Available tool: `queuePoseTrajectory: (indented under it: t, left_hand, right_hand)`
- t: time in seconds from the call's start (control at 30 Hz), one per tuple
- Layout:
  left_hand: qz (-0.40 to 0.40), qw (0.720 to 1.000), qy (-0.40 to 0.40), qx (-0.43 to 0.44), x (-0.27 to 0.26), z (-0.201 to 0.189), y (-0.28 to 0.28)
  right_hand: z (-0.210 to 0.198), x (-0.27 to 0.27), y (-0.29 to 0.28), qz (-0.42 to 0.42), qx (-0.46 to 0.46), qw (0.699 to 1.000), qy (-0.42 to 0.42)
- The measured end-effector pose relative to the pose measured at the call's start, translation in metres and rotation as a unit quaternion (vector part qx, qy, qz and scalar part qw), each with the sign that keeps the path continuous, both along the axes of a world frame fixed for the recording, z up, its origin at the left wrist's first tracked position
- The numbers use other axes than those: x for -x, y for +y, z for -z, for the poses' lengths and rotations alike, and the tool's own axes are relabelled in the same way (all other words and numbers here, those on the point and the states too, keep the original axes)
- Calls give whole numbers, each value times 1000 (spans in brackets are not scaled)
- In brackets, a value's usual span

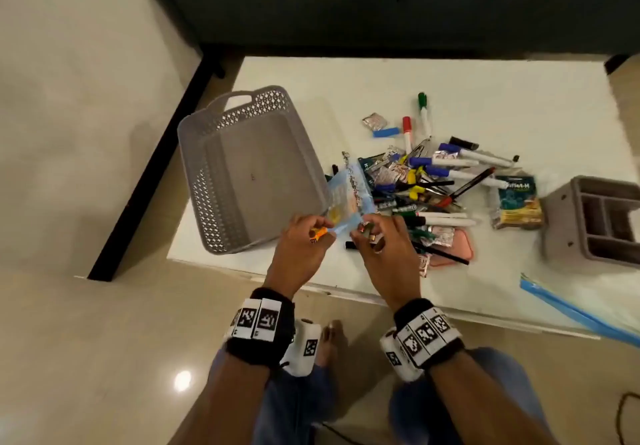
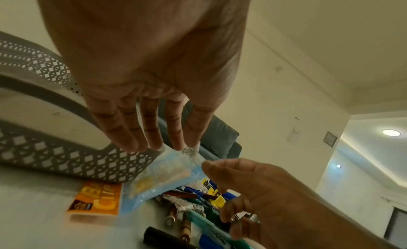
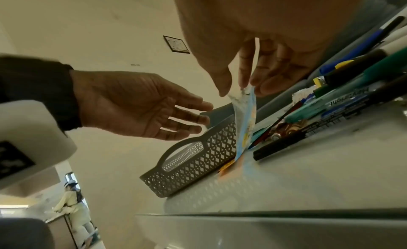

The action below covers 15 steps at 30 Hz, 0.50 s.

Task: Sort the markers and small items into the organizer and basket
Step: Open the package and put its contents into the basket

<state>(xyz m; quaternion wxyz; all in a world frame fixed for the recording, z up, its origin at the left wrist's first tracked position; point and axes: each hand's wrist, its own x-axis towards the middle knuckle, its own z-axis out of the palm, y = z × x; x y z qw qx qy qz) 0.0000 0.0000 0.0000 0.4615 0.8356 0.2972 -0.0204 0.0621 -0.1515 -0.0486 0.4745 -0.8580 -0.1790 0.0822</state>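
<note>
On the left side of the worktop [image 1: 485, 77] sits the grey basket [image 1: 242, 167], with nothing in it that I can see. Its near right corner is just beside both hands.

The left hand [image 1: 304, 247] hangs over that corner. Its fingers [image 2: 154, 129] are straight and a little apart, and they hold nothing. Their tips are very near the top of a thin blue packet [image 1: 349, 199]; I cannot tell if they touch it. An orange clip box [image 2: 97, 200] lies flat on the worktop just under this hand, right by the basket wall.

The right hand [image 1: 384, 247] pinches the top edge of the blue packet between thumb and fingers [image 3: 222, 78]. The packet hangs down from that pinch, long way up and down, with its bottom end touching the worktop by the basket. So the basket lies to the left of the packet, close by. I think the next move is a small lift to the left, up over the wall. The right hand already has the packet, so it is the one to do it. The packet is floppy and could catch on the rim.

Further right is the big pile of markers [image 1: 450, 167] and foil packs. The grey organizer [image 1: 602, 219] stands at the far right, well apart from the hands.

The worktop is white and shiny. Behind it is a dark sofa [image 1: 346, 1], and the floor [image 1: 69, 133] is pale tile.
</note>
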Motion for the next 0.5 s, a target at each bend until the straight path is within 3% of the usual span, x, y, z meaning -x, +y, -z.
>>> queuePoseTrajectory:
  t: [0.17, 0.37, 0.5]
  left_hand:
    - [-13, 999, -40, 10, 24, 13, -18]
    - [-1, 1000, -30, 10, 61, -26, -30]
    - [14, 999, -3, 35, 57, -47, -36]
  right_hand:
    - [10, 6, -6, 15, 4, 999, -47]
    - [-8, 8, -17, -11, 31, 996, -79]
    - [-15, 5, -10, -31, 38, 995, -82]
